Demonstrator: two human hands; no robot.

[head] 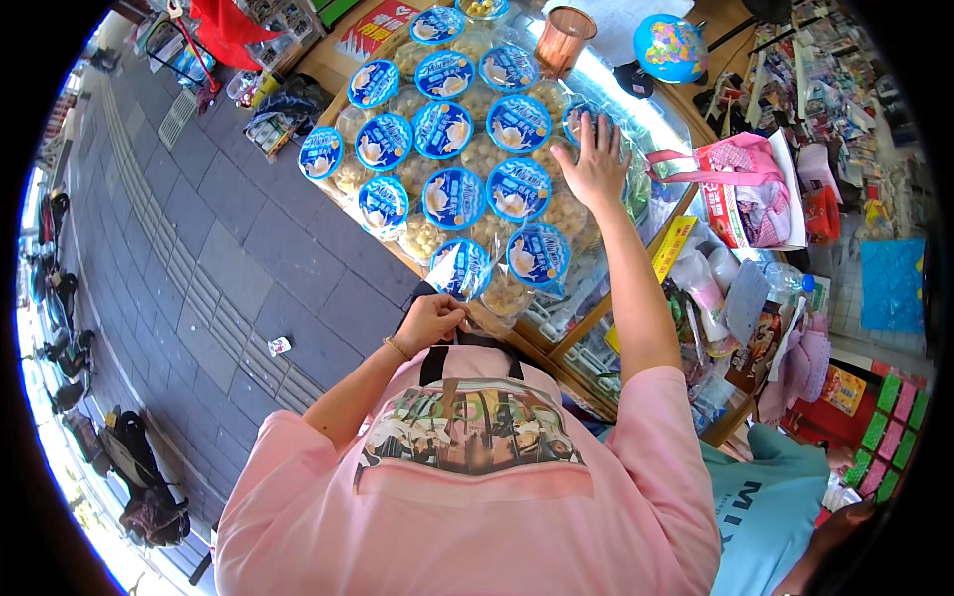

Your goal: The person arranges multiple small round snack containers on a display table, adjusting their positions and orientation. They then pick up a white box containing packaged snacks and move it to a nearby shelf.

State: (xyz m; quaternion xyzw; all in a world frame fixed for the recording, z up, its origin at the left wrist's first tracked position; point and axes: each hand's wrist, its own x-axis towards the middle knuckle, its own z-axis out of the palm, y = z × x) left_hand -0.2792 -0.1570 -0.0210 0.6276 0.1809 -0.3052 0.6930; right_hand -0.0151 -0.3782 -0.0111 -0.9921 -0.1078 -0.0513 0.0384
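Note:
In front of me is a large pack of clear plastic tubs of popcorn (423, 237) with round blue printed lids (454, 198), wrapped in clear plastic film (488, 319). It rests on a wood-framed glass display counter (577, 328). My left hand (434, 322) is at the pack's near corner, its fingertips pinched on the film's edge. My right hand (595, 165) lies palm down with fingers spread over a lid and film on the pack's right side. Part of that lid is hidden beneath it.
A copper-coloured container (564, 41) and a small globe (670, 48) stand behind the pack. To the right are a box with pink checked cloth (753, 190), a plastic bottle (786, 280) and clutter. Someone in a teal shirt (768, 506) is close at lower right. Paved ground (246, 246) lies left.

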